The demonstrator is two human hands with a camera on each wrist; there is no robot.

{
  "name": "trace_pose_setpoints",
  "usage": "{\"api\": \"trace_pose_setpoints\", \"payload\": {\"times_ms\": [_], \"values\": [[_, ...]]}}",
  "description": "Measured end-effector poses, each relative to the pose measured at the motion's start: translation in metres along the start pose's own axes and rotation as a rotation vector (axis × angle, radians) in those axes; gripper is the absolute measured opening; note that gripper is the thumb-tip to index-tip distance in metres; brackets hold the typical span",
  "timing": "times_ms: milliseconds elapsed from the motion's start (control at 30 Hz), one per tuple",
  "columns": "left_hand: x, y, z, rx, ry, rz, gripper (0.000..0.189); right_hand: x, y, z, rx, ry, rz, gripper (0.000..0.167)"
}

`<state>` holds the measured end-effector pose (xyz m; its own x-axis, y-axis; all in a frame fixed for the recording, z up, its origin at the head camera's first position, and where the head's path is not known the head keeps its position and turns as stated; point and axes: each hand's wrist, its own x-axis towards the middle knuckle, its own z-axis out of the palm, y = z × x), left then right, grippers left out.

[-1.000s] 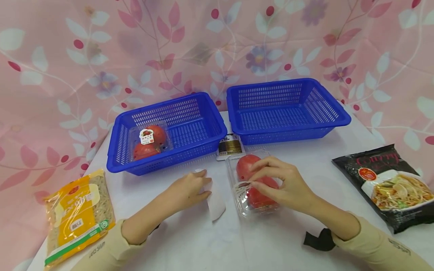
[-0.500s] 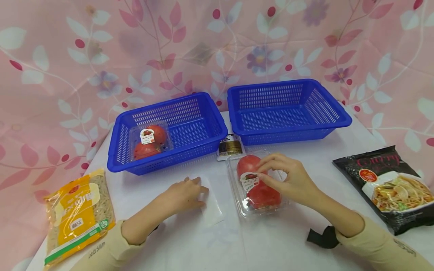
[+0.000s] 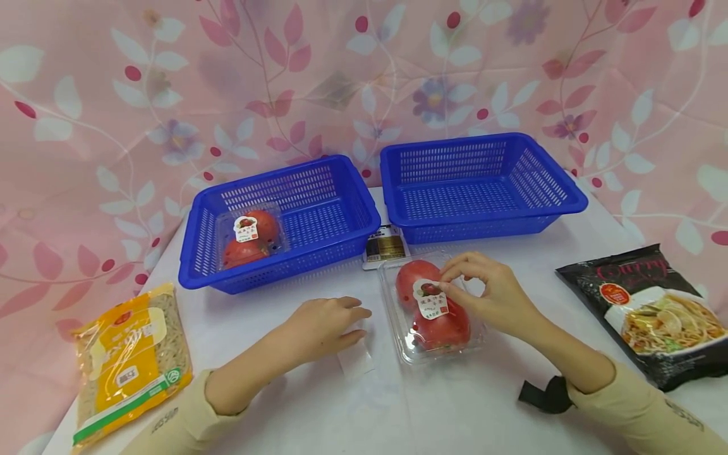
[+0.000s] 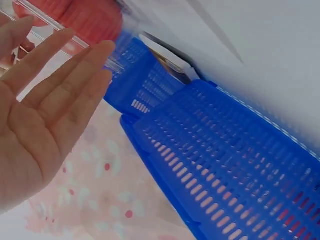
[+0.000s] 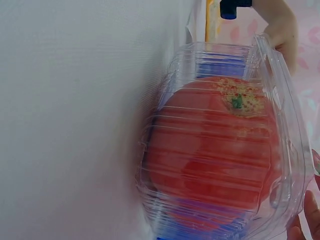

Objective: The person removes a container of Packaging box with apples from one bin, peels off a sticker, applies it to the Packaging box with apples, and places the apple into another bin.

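In the head view a clear plastic clamshell box (image 3: 402,344) with two round red fruits (image 3: 418,281) stands on the white table, lid closed. My right hand (image 3: 493,292) pinches the upper right edge of a white printed sticker (image 3: 434,305) between thumb and forefinger, over the lid. Left of the box, my left hand (image 3: 324,327) hovers palm down with loosely extended fingers, partly covering a pale slip of backing paper (image 3: 357,361). The left wrist view shows this hand (image 4: 50,110) holding nothing. From the side, the right wrist view shows a red fruit (image 5: 210,155) through the box wall.
Two blue baskets (image 3: 279,268) (image 3: 483,227) stand at the back. The left one holds a labelled box of red fruits (image 3: 250,237). A gold-and-black packet (image 3: 385,246) lies between them. A yellow bag (image 3: 133,366) lies left, a black noodle bag (image 3: 645,313) right.
My right hand has carried the sticker up and right across the lid, and its printed face has turned into view. My left hand has shifted slightly right, over the backing paper, which lies flatter.
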<state>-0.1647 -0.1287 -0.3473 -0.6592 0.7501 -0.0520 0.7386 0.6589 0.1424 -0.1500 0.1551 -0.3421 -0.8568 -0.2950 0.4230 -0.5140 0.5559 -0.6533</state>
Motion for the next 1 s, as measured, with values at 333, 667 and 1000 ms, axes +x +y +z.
{"api": "trace_pose_setpoints", "payload": {"times_ms": [333,667,1000], "values": [[0.019,0.02,-0.001,0.18,0.508,0.373,0.012,0.001,0.006,-0.001,-0.011,0.008,-0.005,0.009],[0.042,0.037,0.005,0.244,0.655,0.472,0.009,0.002,0.011,0.001,0.011,-0.003,-0.009,0.009],[0.047,0.039,0.012,0.31,0.721,0.485,0.01,0.003,0.016,0.002,-0.001,0.016,-0.011,0.007]]}}
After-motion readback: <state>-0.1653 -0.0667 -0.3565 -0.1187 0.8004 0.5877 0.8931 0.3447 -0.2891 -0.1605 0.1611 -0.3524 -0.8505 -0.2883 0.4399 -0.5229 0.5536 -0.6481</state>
